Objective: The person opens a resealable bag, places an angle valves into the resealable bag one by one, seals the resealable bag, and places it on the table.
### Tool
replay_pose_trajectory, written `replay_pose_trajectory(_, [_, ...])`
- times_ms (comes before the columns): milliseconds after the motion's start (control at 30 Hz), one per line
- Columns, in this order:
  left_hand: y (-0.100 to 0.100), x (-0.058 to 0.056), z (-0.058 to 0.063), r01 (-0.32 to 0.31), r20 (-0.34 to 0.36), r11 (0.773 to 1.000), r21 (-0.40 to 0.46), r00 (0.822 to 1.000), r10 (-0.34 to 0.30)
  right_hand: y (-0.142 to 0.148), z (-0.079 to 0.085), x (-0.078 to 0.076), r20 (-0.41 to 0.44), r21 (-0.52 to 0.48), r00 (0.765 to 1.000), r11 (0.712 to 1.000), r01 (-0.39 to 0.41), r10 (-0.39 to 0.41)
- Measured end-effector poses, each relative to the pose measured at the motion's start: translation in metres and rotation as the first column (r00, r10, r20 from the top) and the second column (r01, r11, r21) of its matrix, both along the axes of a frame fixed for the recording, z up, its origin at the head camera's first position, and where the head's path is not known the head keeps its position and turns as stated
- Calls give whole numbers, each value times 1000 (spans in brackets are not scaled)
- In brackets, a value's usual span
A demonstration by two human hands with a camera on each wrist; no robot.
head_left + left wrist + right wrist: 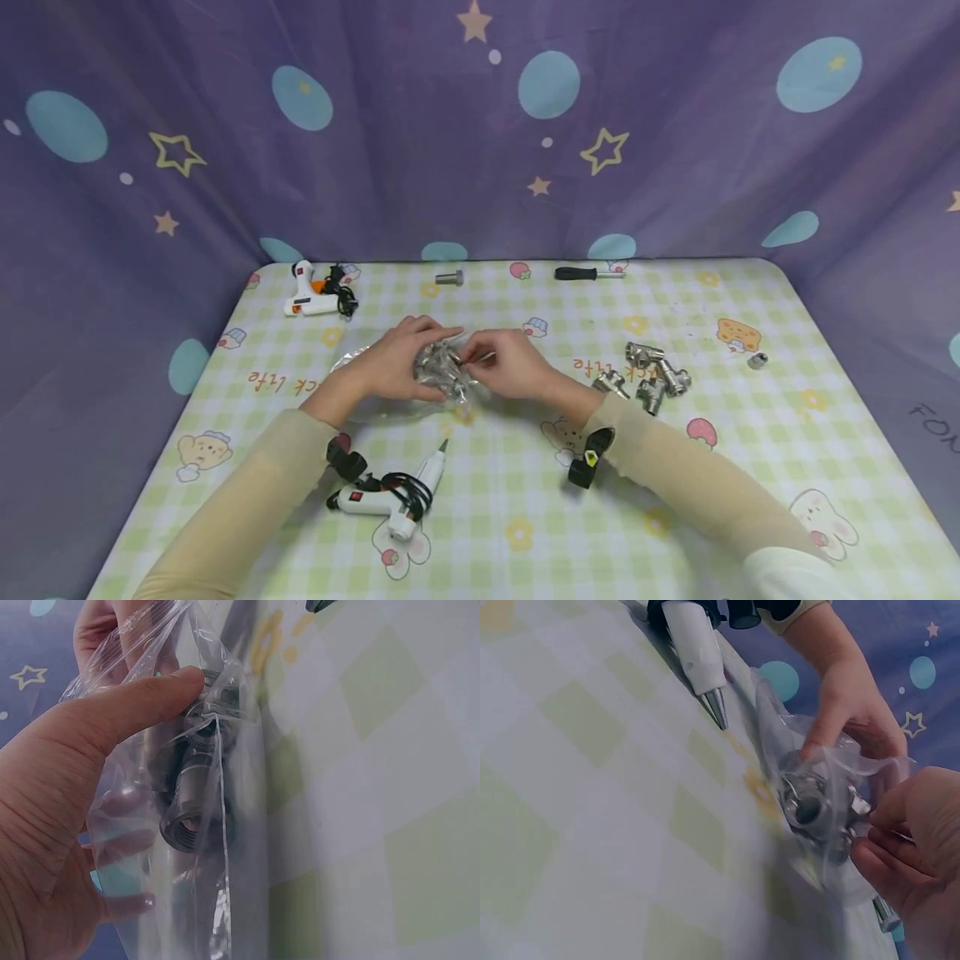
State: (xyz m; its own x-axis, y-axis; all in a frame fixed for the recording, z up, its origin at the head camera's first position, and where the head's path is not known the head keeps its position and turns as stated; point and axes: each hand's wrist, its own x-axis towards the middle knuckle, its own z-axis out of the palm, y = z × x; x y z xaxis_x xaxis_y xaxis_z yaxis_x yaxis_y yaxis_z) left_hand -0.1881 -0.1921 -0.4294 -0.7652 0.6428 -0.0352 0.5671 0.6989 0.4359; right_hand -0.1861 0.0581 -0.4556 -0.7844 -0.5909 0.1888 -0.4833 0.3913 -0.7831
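Note:
A clear plastic bag (247,900) of metal pipe fittings (191,780) is held up a little over the table in the middle of the head view. My left hand (401,358) grips the bag from its left side, the thumb (150,701) lying across the film over the fittings. At the bag's mouth, my right hand (510,364) has its thumb and fingertips (885,814) pinched at a shiny metal pipe fitting (859,808). The bag's film and the fingers partly hide that piece.
Several tee-shaped fittings (651,392) lie right of my right wrist, with a small metal piece (758,360) farther right. One glue gun (375,502) lies in front, another (311,302) at the back left. A bolt (450,278) and screwdriver (577,273) lie along the back edge.

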Motion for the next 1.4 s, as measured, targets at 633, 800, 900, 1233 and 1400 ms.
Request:
replay_pose_trajectory(633, [-6,2,-3,-12,8,1000,-18,1000,12,79,27,-13,-80,69,991,991,116,-110])
replay_pose_trajectory(800, [-6,2,-1,-9,10,1000,-8,1000,9,104,28,-7,-105,108,983,980,164,-153])
replay_pose_trajectory(900, [-4,1,-1,-2,10,1000,1,1000,2,120,28,-2,-96,130,981,976,177,-166])
replay_pose_trajectory(1233, [-5,2,-1,-10,47,1000,-8,999,10,164,12,14,-68,247,986,955,165,-153])
replay_pose_trajectory(1400, [-5,3,1,-17,61,1000,-4,998,17,176,7,23,-98,303,990,945,124,-99])
